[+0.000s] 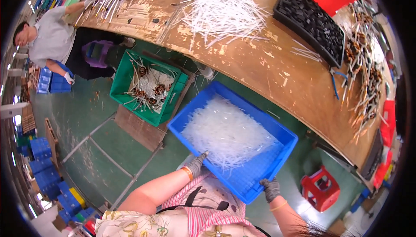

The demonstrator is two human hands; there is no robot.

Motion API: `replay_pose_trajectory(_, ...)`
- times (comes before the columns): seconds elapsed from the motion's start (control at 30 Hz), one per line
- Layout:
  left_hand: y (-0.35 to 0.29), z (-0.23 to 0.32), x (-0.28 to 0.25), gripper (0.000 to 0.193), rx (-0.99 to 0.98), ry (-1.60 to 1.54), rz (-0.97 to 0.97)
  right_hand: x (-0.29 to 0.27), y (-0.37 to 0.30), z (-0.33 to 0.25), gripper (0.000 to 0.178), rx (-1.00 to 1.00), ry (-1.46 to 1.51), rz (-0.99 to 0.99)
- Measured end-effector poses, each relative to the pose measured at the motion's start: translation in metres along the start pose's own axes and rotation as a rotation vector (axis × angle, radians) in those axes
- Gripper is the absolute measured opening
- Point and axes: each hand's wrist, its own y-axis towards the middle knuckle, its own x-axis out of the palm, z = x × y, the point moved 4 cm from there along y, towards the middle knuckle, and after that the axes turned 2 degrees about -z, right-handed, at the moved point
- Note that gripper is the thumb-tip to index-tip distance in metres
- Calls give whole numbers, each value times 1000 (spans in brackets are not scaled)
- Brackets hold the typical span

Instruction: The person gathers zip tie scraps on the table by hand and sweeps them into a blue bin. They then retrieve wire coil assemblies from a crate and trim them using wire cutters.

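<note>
A blue plastic bin is held in front of my body, beside the workbench. Heaped inside it are many thin, translucent white strips or tubes, leaving part of its ribbed floor bare on the near right. My left hand, in a grey glove, is closed on the bin's near left rim. On the near right side, my gloved right hand grips the rim too, its fingers curled over the edge.
The worn wooden workbench carries white strips, a black tray of small black parts and wired copper coils. A green crate stands left, a red stool right. A co-worker sits at far left.
</note>
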Motion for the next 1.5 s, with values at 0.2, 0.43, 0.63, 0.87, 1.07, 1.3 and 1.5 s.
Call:
replay_pose_trajectory(0.2,69,19,-110,43,189,-243,103,74,21,-80,52,-138,-243,-215)
replay_pose_trajectory(0.43,42,92,-127,32,435,-174,193,162,123,-66,55,-148,-327,-439)
replay_pose_trajectory(0.63,92,177,-138,28,673,-120,219,236,182,-63,57,-34,48,-562)
replay_pose_trajectory(0.87,176,222,-176,35,497,265,314,243,110,-158,44,-473,-1101,-477)
replay_pose_trajectory(1.07,258,225,-220,36,682,124,354,307,5,-451,55,-1699,-1027,129)
replay_pose_trajectory(1.3,331,179,-271,35,809,80,263,370,124,-640,79,-1287,-1314,663)
replay_pose_trajectory(1.5,335,205,-229,37,698,-30,235,381,232,-713,72,-1448,-1546,409)
